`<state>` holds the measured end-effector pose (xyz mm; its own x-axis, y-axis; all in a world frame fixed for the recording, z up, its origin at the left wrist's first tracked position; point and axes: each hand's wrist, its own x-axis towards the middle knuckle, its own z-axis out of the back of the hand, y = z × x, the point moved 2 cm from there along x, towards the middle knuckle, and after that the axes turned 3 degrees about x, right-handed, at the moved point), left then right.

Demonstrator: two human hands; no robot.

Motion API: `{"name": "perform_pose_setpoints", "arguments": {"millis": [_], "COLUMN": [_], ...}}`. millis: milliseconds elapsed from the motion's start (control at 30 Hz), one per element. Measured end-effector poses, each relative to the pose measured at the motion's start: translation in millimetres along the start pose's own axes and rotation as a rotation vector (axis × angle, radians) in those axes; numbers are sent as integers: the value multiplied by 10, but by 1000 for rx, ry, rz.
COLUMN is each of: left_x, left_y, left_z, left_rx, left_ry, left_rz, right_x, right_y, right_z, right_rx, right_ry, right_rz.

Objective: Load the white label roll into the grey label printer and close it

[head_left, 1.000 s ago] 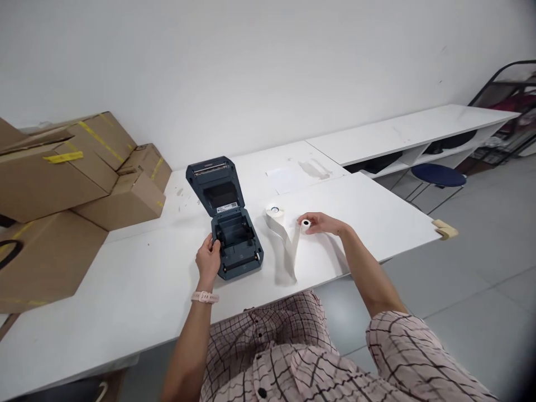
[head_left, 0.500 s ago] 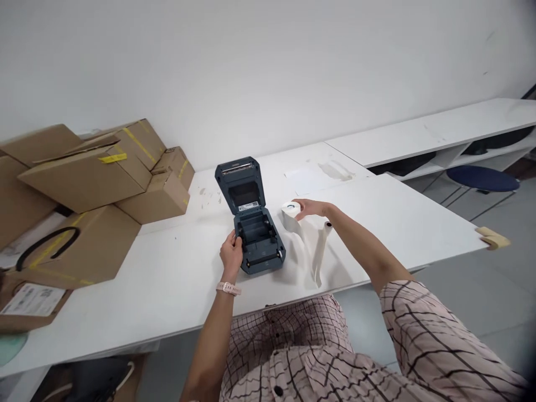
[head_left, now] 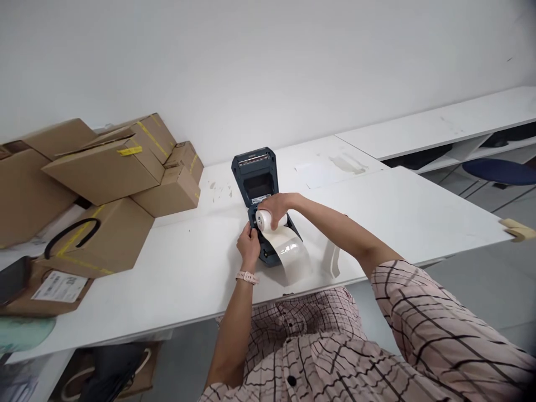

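Note:
A dark blue label printer (head_left: 256, 177) sits on the white table with its lid raised. My left hand (head_left: 248, 244) grips the left edge of its base, thumb on the inner rim. My right hand (head_left: 276, 207) is closed over a white label roll (head_left: 263, 220), lying on its side in or just over the printer's open bay; I cannot tell whether it is seated. A wide strip of label paper (head_left: 293, 257) runs from the roll over the printer's front onto the table. A curled pale strip (head_left: 332, 259) lies to the right, partly hidden by my right forearm.
Several cardboard boxes (head_left: 104, 170) with yellow tape are piled at the left. Thin paper scraps (head_left: 347, 163) lie toward the back wall. A white shelf unit (head_left: 444, 127) and a blue stool (head_left: 498, 171) stand at the right. Tan tape (head_left: 519, 229) covers the table's right corner.
My right hand let go of the small core, took the label roll from the table and carried it left into the printer's opening. My left hand stays on the printer. The view has turned left.

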<state>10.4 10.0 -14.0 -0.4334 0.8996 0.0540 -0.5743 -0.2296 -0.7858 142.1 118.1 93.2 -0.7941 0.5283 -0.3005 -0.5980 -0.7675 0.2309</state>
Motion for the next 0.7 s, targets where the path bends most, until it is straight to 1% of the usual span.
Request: {"name": "perform_pose_setpoints", "arguments": {"millis": [67, 200, 400, 567, 700], "left_x": [4, -1, -35, -37, -47], "left_y": [3, 2, -36, -54, -79], "left_z": [-5, -9, 6, 6, 15], "left_rx": [4, -2, -53, -54, -69], "left_ry": [6, 13, -40, -58, -63], "left_rz": [-5, -2, -36, -49, -35], "right_x": [20, 3, 90, 293, 400], "right_y": [7, 6, 31, -32, -115], "right_z": [-13, 11, 19, -121, -266], "right_rx": [-11, 11, 4, -91, -113], "right_ry": [31, 61, 96, 126, 102], "right_rz": [-6, -65, -100, -65, -17]}}
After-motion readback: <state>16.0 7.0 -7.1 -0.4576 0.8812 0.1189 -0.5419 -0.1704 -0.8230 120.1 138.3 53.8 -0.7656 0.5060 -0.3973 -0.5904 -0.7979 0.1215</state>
